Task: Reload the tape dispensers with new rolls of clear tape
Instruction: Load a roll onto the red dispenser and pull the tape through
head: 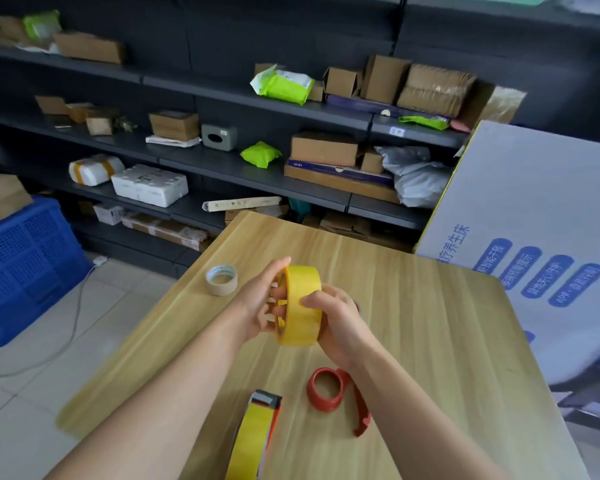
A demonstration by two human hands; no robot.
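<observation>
Risk: the yellow tape roll may cock on its spoked core and jam if the left hand pushes off-centre; a loose grip would drop it onto the wooden table. The roll is held on edge above mid-table, bore axis running left-right, open face left. Left fingers hook into the core. The right hand clasps the outer band, thumb pressed on it.
</observation>
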